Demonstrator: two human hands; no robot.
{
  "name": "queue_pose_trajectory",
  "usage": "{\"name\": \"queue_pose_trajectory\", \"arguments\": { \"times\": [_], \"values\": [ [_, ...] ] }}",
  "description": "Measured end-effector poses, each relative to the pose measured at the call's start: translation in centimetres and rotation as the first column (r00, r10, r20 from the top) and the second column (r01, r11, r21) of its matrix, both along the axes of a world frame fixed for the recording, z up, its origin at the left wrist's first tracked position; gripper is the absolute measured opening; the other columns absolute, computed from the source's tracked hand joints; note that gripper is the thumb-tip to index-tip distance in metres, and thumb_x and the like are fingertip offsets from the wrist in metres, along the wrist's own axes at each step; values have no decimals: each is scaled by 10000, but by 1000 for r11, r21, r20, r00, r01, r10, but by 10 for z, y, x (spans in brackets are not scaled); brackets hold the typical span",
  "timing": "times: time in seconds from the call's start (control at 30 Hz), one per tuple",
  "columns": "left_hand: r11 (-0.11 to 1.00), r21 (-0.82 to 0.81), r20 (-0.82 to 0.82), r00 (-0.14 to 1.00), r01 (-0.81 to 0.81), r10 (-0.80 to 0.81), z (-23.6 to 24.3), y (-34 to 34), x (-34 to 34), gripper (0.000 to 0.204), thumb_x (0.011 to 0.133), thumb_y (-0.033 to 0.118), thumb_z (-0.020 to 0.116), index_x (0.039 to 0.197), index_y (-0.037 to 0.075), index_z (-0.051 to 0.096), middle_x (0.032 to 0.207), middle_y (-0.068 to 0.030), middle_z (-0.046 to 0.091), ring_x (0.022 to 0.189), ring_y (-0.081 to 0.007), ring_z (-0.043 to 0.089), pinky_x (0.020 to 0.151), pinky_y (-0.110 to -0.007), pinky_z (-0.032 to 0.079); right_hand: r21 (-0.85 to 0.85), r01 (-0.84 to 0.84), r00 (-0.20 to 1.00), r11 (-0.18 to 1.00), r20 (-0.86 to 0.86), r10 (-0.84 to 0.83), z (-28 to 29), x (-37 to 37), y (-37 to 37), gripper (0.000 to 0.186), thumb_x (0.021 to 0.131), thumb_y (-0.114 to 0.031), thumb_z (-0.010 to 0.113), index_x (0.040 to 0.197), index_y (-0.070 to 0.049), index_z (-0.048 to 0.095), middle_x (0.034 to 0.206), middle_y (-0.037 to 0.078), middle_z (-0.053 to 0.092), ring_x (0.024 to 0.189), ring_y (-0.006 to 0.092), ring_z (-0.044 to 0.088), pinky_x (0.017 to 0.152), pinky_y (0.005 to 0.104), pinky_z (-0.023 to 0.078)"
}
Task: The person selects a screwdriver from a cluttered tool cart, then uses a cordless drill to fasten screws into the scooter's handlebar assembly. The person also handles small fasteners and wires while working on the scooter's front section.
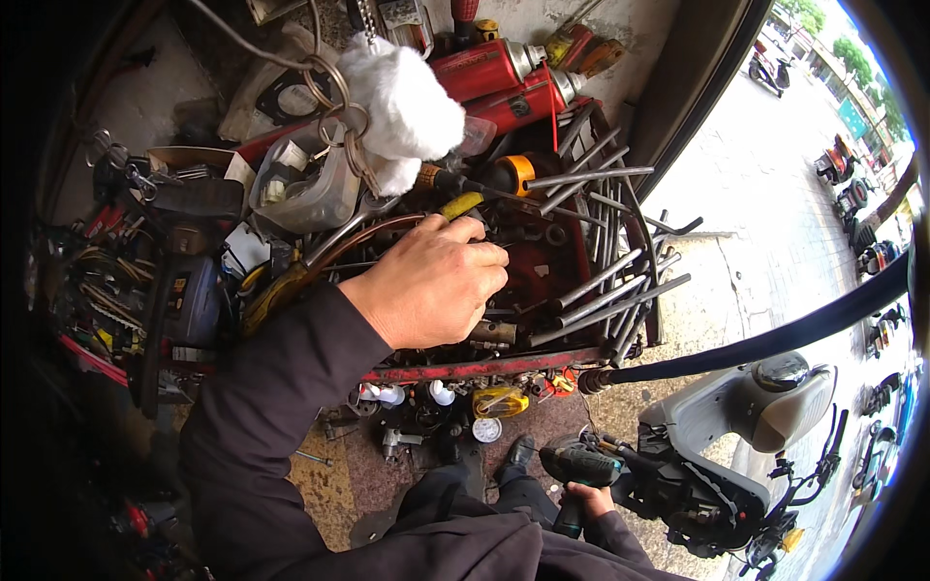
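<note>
Over a red metal tool tray point(465, 370) my left hand point(431, 283) reaches in, its fingers curled downward. Those fingertips are hidden, so whatever they pinch does not show. Just beyond the knuckles lies a yellow-handled tool point(461, 204), and a yellow-and-black round item point(515, 175) sits further back. Down at my right side, my right hand point(593, 499) is wrapped round the grip of a teal-and-black cordless drill point(581, 463). Loose metal parts lie in the tray beside my left hand.
Many grey metal rods point(610, 308) stick out over the tray's right side. Red spray cans point(489, 73) lie behind, near a white fluffy keyring ornament point(402, 107). A clear plastic tub point(308, 184) stands left. A dark hose point(756, 339) crosses right, above a parked scooter point(712, 474).
</note>
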State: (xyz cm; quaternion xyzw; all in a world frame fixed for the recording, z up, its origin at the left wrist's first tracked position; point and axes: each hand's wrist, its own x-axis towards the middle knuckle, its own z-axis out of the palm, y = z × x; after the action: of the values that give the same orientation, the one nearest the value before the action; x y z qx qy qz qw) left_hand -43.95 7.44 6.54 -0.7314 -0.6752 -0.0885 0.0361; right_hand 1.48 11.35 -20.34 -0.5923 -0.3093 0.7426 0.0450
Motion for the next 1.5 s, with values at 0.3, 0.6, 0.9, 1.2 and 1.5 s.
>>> {"name": "queue_pose_trajectory", "arguments": {
  "times": [0.3, 0.6, 0.9, 1.2, 1.5],
  "values": [
    [997, -5, 23, 997, -80, 80, 20, -23, 5, 232, 785, 100, 665, 1007, 41, 703, 1116, -89, 670, 1031, -279, 623, 887, -404, 514, 21, -5, 1000, 1000, -2, 5, 2, -3, 3, 267, 769, -9, 725, 1014, 46, 632, 790, 122, 656, 662, 261, 660, 614, 429, 594],
    [914, -103, 53, 916, -392, 399, 39, -75, 3, 183, 828, 176, 687, 886, 8, 643, 765, -146, 639, 697, -337, 663, 658, -449, 544, 50, -60, 998, 997, -8, 61, 15, -26, 13, 262, 779, 6, 721, 1019, 49, 626, 778, 113, 645, 659, 261, 655, 613, 415, 583],
    [848, -236, 50, 865, -475, 499, 33, -84, -1, 278, 820, 233, 739, 906, -1, 617, 782, -178, 674, 748, -379, 678, 681, -476, 540, -9, -130, 991, 991, -34, 129, 1, -33, 17, 237, 780, 2, 730, 990, 44, 629, 780, 109, 643, 665, 259, 660, 614, 415, 580],
    [775, -43, -92, 775, -631, 626, 27, -66, -4, 247, 834, 169, 704, 909, -23, 567, 770, -234, 653, 724, -444, 647, 667, -510, 519, 29, -98, 992, 995, -74, 100, 0, -20, 21, 235, 775, 16, 719, 992, 43, 634, 775, 109, 645, 650, 254, 650, 615, 414, 577],
    [740, 7, 144, 733, -673, 665, 44, -66, -7, 250, 849, 180, 707, 833, -33, 576, 686, -266, 632, 698, -464, 650, 634, -525, 520, 28, -80, 996, 996, -46, 81, -11, 2, 22, 228, 784, 20, 709, 994, 54, 626, 762, 123, 647, 644, 264, 660, 604, 422, 582]
  ]
}}
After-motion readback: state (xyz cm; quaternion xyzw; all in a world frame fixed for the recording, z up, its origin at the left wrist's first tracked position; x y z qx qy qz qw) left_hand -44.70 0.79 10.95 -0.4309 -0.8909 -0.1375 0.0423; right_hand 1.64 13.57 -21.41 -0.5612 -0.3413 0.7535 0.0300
